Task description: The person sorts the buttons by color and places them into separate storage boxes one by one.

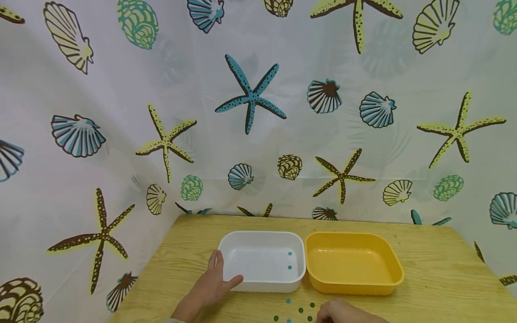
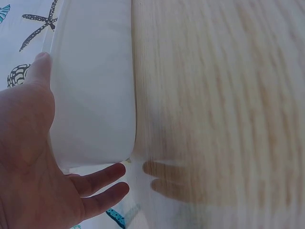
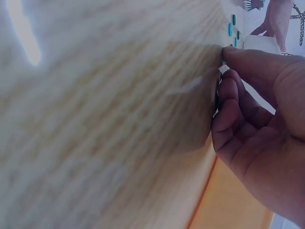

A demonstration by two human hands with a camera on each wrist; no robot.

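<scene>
small round pieces, blue and green, lie scattered on a pale wood-grain table in front of two shallow trays. from left, a light curtain printed with starfish and shells hangs at the side and stretches across the back. a person's left hand rests at the near left corner of a white tray, its fingers extended beside the end wall and its thumb lying over the near rim; the hand is spread, touching the tray without curling around it. inside the white tray, toward its right end, sit two blue pieces, one behind the other and well apart from the left hand. on the table just in front of that end are two more blue ones and four green pieces, lying apart from one another. right of them, the person's right hand reaches down to the tabletop, fingers bent and tips gathered close together at the surface; whether they have hold of a piece cannot be told. behind that hand stands a yellow tray, its left end just beside the white one, bare wood beyond it.
</scene>
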